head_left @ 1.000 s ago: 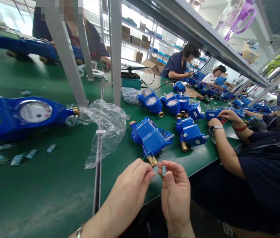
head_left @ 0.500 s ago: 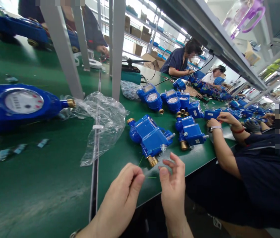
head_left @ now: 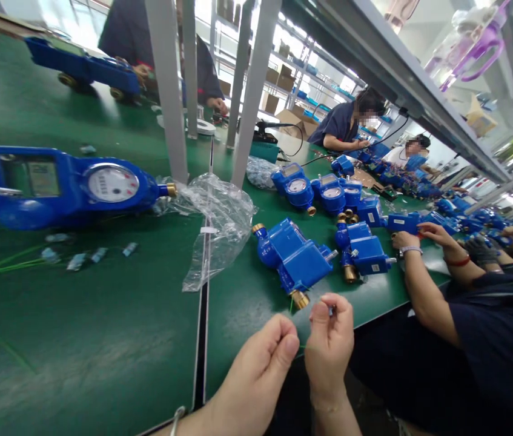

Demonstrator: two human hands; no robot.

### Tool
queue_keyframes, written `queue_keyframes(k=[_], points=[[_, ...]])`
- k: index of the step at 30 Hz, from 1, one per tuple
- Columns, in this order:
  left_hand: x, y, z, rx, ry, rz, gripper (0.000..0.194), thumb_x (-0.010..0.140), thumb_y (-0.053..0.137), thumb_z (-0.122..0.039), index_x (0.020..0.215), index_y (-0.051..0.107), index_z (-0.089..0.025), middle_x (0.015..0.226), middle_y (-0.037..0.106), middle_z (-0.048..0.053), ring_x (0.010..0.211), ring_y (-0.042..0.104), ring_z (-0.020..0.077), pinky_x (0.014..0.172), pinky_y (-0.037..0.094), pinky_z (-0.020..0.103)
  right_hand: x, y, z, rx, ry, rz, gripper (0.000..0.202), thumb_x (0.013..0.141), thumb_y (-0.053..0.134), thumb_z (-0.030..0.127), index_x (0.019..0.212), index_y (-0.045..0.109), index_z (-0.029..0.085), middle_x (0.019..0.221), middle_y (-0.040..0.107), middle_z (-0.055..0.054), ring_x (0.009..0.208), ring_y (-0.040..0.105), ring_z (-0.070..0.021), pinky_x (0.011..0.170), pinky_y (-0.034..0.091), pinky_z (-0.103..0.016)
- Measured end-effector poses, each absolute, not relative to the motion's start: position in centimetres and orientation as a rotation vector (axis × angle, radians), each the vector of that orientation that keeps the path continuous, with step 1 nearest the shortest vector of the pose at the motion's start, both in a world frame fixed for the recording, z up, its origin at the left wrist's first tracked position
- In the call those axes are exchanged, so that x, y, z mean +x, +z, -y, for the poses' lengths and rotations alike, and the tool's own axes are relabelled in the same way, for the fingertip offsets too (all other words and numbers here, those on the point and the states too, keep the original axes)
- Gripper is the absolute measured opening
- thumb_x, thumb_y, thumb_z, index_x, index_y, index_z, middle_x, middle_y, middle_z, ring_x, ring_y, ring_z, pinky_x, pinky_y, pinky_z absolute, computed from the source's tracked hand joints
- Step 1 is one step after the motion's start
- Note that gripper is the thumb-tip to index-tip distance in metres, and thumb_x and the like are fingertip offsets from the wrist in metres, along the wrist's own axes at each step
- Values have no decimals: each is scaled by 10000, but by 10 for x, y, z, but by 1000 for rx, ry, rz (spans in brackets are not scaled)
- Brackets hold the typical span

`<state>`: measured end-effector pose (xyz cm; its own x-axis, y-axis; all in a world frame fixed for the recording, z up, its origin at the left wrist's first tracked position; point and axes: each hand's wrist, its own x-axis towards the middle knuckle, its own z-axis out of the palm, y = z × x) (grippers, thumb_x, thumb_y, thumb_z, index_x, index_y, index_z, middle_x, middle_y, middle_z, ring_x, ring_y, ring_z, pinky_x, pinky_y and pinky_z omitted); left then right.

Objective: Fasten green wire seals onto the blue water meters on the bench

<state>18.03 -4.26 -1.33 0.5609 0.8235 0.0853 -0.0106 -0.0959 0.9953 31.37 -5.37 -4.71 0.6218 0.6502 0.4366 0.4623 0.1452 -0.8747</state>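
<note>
Just in front of the nearest blue water meter [head_left: 304,260], both hands are close together at the table's front edge. My left hand [head_left: 268,357] is closed in a pinch, with a thin green wire [head_left: 302,347] showing between it and the other hand. My right hand [head_left: 331,333] is also closed, its fingers curled around a small light-blue tag [head_left: 331,310], mostly hidden. The meter lies on its side, one brass end [head_left: 300,299] pointing at my hands.
A second meter [head_left: 115,184] lies at left beside a clear plastic bag [head_left: 224,224]. Small light-blue tags [head_left: 76,261] and green wires [head_left: 6,266] lie on the green table. Metal posts [head_left: 256,91] rise behind. A co-worker's hands [head_left: 406,240] work at right among more meters.
The view has shifted, so the table things appear further right. My right hand's fingers, spread before, have curled closed around the small tag. My left hand remains pinched.
</note>
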Motion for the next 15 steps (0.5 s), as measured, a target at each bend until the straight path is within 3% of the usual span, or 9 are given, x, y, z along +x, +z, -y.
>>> queue_keyframes(k=[6,11,15], points=[[184,-11,43,1630,777,-772,297,944,364,-400,762,478,-194,650,452,-34,588,411,116,532,374,203,327,-33,81,-1273,454,768,209,878,532,377,995,514,205,684,508,38,566,481,-93,547,393,-227],[194,-9,26,1716,844,-842,253,915,452,-400,766,494,-200,630,456,-52,551,431,107,505,363,197,333,-30,94,-1054,784,746,189,898,507,349,1018,566,214,780,559,3,652,519,-98,603,433,-237],[202,-9,25,1905,906,-808,204,908,495,-338,757,528,-205,667,514,-50,591,492,103,586,389,207,330,-36,96,-923,879,662,254,869,567,318,1110,576,237,914,592,-24,731,548,-101,663,460,-245]])
